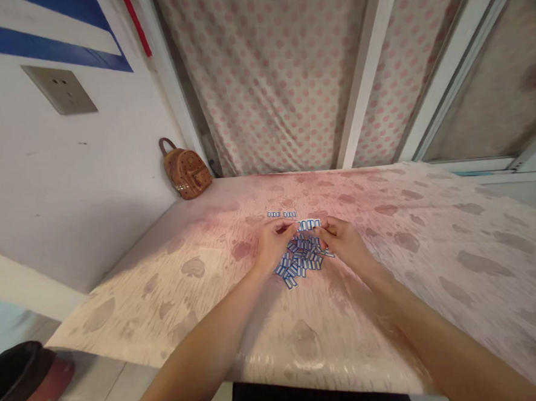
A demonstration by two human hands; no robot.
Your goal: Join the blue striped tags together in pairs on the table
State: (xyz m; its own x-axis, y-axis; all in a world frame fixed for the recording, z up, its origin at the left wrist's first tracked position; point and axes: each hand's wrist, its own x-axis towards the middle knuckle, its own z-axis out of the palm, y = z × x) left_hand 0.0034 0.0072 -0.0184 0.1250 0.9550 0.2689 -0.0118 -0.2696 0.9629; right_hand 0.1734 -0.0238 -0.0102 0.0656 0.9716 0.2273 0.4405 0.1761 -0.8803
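Between my two hands is a small white card with a row of blue-outlined boxes (309, 224), held up just over the table. My left hand (271, 244) pinches its left end, thumb and forefinger together. At the opposite end, the fingers of my right hand (345, 243) are closed on the card's edge. Beneath and in front of the hands lies a loose, overlapping pile of similar blue-and-white cards (299, 260). Beyond my left hand, two more such cards, a left one (273, 214) and a right one (289, 214), lie side by side. Any print on them is too small to read.
A patterned, shiny cloth (201, 301) covers the table. A brown mini backpack (187, 172) leans at the far left corner by the wall. Behind the table hangs a dotted curtain (283, 78). A dark-rimmed bin (29, 384) stands on the floor at lower left.
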